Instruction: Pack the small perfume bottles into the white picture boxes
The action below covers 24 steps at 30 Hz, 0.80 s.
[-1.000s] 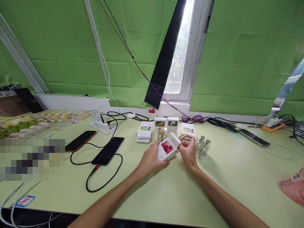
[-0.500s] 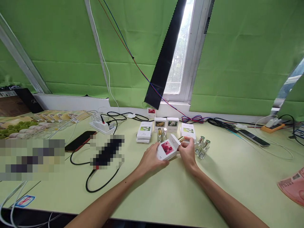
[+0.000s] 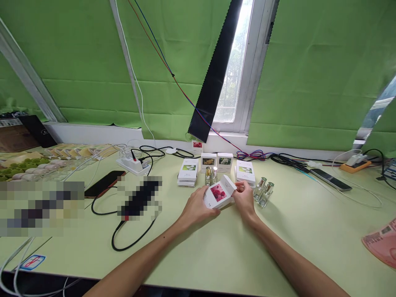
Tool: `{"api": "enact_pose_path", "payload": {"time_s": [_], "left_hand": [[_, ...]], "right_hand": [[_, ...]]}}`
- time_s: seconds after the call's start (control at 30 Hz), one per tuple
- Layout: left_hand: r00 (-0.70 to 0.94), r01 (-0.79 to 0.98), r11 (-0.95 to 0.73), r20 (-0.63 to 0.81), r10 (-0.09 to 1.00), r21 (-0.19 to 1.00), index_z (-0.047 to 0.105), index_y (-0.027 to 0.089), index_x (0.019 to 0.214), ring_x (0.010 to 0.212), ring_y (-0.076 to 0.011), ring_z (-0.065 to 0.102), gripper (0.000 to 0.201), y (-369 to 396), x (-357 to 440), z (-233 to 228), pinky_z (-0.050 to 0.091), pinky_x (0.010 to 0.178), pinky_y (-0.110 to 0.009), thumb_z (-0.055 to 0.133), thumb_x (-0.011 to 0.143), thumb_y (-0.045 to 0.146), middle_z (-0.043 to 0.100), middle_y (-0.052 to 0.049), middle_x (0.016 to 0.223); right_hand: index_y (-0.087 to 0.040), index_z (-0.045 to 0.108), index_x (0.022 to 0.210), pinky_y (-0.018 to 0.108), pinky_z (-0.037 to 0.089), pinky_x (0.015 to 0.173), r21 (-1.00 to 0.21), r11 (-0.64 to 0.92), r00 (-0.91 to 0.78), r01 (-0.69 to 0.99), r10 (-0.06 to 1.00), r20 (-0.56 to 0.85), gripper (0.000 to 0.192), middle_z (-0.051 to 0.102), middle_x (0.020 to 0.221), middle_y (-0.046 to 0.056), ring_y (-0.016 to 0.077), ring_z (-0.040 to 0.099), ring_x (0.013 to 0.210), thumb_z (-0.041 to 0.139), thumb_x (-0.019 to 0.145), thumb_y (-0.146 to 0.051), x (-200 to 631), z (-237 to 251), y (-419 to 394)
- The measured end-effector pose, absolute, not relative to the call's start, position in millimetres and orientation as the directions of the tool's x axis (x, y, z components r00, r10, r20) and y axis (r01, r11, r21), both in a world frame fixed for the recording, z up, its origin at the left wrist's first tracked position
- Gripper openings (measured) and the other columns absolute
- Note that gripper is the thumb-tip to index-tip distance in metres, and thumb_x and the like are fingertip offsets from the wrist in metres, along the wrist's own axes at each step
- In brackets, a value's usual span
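Two glass bottles (image 3: 263,191) beside hands (image 3: 246,199)

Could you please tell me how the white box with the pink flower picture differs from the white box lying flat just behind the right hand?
The pink-flower box is held off the table by the left hand and right hand; the other box lies flat on the table, untouched. The held box is tilted with its end flap open; the other is closed. Its picture is pink, the other's green and white. Both are small white cartons.
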<state>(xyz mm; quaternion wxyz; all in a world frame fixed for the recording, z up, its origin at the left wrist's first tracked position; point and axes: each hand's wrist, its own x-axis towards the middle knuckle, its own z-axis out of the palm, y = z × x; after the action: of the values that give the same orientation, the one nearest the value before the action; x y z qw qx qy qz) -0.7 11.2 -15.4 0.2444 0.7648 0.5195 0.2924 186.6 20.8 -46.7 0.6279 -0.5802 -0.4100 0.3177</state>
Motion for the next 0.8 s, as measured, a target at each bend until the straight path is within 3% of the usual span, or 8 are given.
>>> {"api": "enact_pose_path", "payload": {"time_s": [0.2, 0.8], "left_hand": [[0.286, 0.662, -0.339, 0.193, 0.939, 0.669, 0.065, 0.021, 0.107, 0.089, -0.0278, 0.066, 0.055, 10.4, -0.1, -13.7, 0.047, 0.07, -0.033, 0.085, 0.058, 0.037, 0.07, -0.005, 0.101], [0.271, 0.657, -0.311, 0.17, 0.947, 0.686, 0.066, 0.021, 0.107, 0.09, -0.0257, 0.064, 0.055, 11.3, -0.8, -17.6, 0.045, 0.068, -0.03, 0.085, 0.057, 0.035, 0.068, -0.005, 0.101]], "right_hand": [[-0.021, 0.06, 0.078, 0.03, 0.048, 0.052, -0.986, 0.136, 0.414, 0.095, 0.895, 0.163, 0.022, 0.071, 0.068, 0.005, 0.0259, 0.069, 0.065, 0.07, 0.063, -0.034, 186.6, -50.0, 22.4], [-0.021, 0.057, 0.07, 0.026, 0.043, 0.052, -0.989, 0.122, 0.355, 0.084, 0.924, 0.144, 0.018, 0.069, 0.067, 0.005, 0.0214, 0.063, 0.061, 0.064, 0.061, -0.036, 185.4, -43.6, 18.8]]}}
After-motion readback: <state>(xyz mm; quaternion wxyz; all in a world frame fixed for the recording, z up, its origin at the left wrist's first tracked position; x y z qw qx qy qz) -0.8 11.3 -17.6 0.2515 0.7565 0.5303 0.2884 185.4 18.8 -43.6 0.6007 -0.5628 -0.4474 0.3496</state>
